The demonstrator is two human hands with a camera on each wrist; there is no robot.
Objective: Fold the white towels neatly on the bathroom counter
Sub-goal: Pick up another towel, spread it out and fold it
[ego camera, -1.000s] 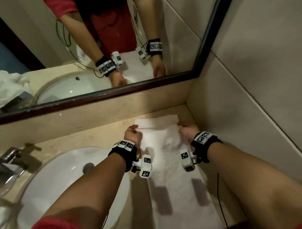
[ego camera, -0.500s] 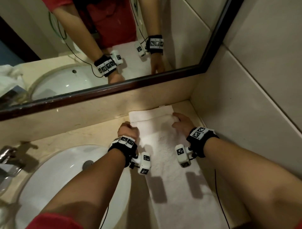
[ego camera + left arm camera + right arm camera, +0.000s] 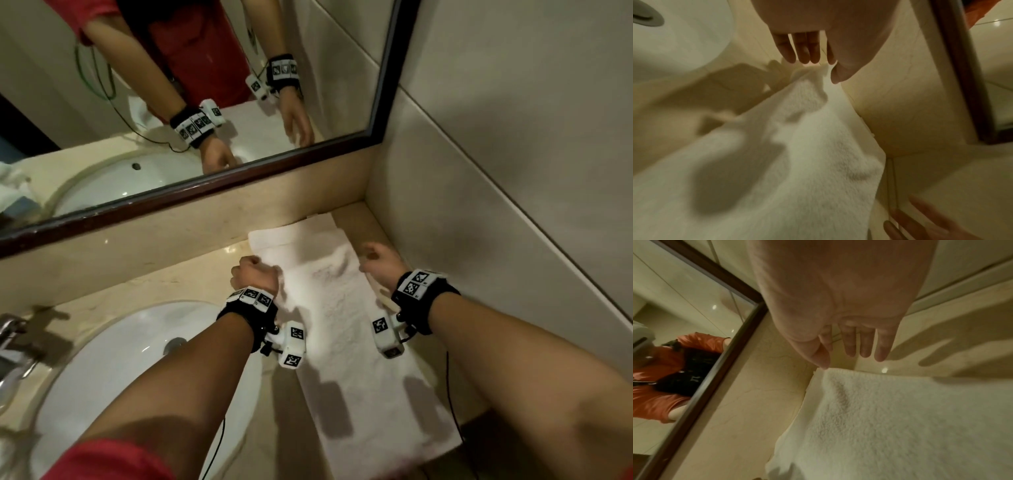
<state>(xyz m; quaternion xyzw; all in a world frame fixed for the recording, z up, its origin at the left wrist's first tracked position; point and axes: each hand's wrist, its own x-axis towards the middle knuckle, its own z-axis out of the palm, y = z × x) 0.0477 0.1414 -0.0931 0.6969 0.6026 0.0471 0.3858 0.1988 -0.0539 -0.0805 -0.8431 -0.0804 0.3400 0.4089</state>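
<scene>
A white towel (image 3: 342,325) lies as a long strip on the beige counter (image 3: 164,277), between the sink and the right wall. My left hand (image 3: 255,274) is at the towel's left edge near the far end. In the left wrist view its fingers (image 3: 805,53) and thumb pinch a raised bit of the towel (image 3: 797,162) edge. My right hand (image 3: 375,258) hovers over the right edge with fingers straight and holds nothing. The right wrist view shows it (image 3: 849,356) above the towel's (image 3: 900,418) far corner.
A white sink (image 3: 113,370) with a chrome faucet (image 3: 13,339) fills the left. A dark-framed mirror (image 3: 212,181) runs along the back and a tiled wall (image 3: 513,171) closes the right side. The mirror reflects a crumpled white cloth (image 3: 10,185) at far left.
My right hand has let go of the towel's right edge and lifted with its fingers straightened. The left hand keeps its hold and has slid slightly back along the left edge.
</scene>
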